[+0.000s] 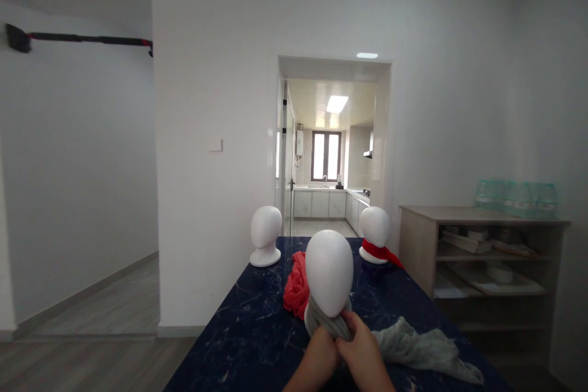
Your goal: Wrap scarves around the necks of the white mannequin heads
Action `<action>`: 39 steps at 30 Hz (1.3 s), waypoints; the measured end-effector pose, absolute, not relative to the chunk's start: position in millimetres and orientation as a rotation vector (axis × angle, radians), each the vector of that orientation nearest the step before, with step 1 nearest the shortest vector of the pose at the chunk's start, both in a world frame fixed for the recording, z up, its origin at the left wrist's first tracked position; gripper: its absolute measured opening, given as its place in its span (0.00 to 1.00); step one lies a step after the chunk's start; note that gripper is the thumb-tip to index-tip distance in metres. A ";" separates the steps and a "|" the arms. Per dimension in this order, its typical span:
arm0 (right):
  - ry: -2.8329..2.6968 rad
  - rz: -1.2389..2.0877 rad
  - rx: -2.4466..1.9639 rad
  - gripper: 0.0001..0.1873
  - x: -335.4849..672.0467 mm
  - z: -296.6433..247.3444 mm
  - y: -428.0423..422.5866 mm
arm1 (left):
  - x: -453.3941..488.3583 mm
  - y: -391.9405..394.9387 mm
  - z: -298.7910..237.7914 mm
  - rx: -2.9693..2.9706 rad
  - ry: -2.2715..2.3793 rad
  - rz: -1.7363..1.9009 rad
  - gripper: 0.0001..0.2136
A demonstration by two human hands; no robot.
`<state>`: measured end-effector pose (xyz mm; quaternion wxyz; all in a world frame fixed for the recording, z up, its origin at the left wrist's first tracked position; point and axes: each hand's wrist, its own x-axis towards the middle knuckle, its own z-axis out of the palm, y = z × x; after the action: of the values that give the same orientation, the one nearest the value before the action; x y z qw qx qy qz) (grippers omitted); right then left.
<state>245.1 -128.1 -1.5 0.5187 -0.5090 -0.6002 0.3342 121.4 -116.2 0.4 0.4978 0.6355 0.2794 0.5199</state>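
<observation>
A white mannequin head (329,269) stands upright on the dark blue table, close in front of me. A grey scarf (327,322) is wrapped round its neck, and one long end lies across the table to the right. My left hand (321,350) is closed at the front of the neck, its fingers mostly hidden against the scarf. Beside it, touching it, my right hand (361,343) grips the scarf with its thumb and fingers at the right of the neck. Crumpled red cloth (297,286) lies behind the head on the left.
Two more white mannequin heads stand at the table's far corners: a bare one (266,229) on the left and one (375,226) with a red scarf (379,252) round its neck on the right. An open shelf unit (482,215) with bottles (515,197) on top stands right of the table (243,324).
</observation>
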 end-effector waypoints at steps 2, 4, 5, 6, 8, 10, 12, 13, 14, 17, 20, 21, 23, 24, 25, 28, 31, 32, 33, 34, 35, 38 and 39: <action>-1.473 0.775 -1.268 0.28 248.7 5.0 -131.2 | 120.3 -121.7 3.4 1.627 0.763 1.256 0.12; -1.533 0.750 -1.306 0.25 253.1 13.1 -133.7 | 119.3 -125.2 5.1 1.708 0.851 1.238 0.13; -1.563 0.732 -1.325 0.24 255.4 17.0 -134.1 | 118.8 -125.7 5.5 1.725 0.882 1.232 0.14; -1.592 0.710 -1.340 0.23 257.7 20.2 -133.9 | 118.2 -125.3 5.7 1.721 0.901 1.230 0.15; -1.639 0.643 -1.378 0.23 262.2 23.9 -131.5 | 116.5 -122.5 5.7 1.697 0.918 1.237 0.16; -1.668 0.550 -1.430 0.22 266.4 24.0 -127.9 | 113.7 -118.2 5.6 1.661 0.925 1.239 0.16; -1.693 0.464 -1.482 0.20 270.5 21.7 -124.8 | 110.1 -113.4 4.9 1.588 0.954 1.230 0.16; -1.707 0.428 -1.506 0.19 272.4 20.1 -123.8 | 108.4 -111.0 4.1 1.533 0.976 1.230 0.16; -1.725 0.397 -1.524 0.19 274.0 18.3 -123.3 | 107.0 -108.7 2.8 1.474 0.995 1.231 0.15; -1.782 0.286 -1.534 0.16 276.7 12.9 -124.1 | 105.6 -103.5 -3.2 1.311 0.985 1.254 0.11; -1.843 0.123 -1.489 0.18 276.2 8.8 -126.5 | 108.0 -104.3 -8.2 1.119 0.889 1.315 0.11; -1.866 0.077 -1.475 0.19 275.9 7.9 -127.3 | 109.1 -106.2 -8.5 1.037 0.835 1.324 0.11; -1.917 0.024 -1.443 0.21 275.6 6.5 -129.5 | 110.6 -111.8 -6.9 0.877 0.711 1.303 0.12; -1.938 0.012 -1.426 0.22 275.7 5.6 -131.1 | 110.9 -115.1 -5.1 0.808 0.659 1.276 0.14; -1.953 0.002 -1.410 0.24 276.0 4.2 -133.0 | 111.1 -118.5 -2.9 0.752 0.619 1.251 0.15; -1.989 -0.003 -1.372 0.30 276.3 -6.4 -140.6 | 110.8 -127.1 4.1 0.674 0.565 1.210 0.14; -2.069 0.093 -1.394 0.43 274.0 -26.5 -146.9 | 109.5 -132.6 9.9 0.638 0.520 1.160 0.11; -2.079 0.143 -1.417 0.47 272.7 -33.8 -147.6 | 108.8 -133.8 11.4 0.625 0.505 1.144 0.10; -2.073 0.193 -1.436 0.50 271.5 -40.4 -147.6 | 108.1 -134.7 12.6 0.616 0.492 1.124 0.11; -2.050 0.241 -1.445 0.50 270.4 -45.7 -147.0 | 107.3 -135.3 13.3 0.615 0.480 1.102 0.12; -2.023 0.287 -1.440 0.49 269.6 -49.5 -146.2 | 106.7 -135.6 13.6 0.618 0.471 1.079 0.13; -1.914 0.366 -1.326 0.37 270.0 -50.2 -147.0 | 105.7 -134.0 11.2 0.631 0.482 1.041 0.16; -1.868 0.379 -1.273 0.32 271.6 -47.6 -149.8 | 105.7 -132.9 9.9 0.631 0.499 1.047 0.15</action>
<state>271.6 -149.8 -47.6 0.4119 -0.5061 -0.7427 0.1505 105.7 -132.9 9.9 0.7900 0.2932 0.2316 0.4861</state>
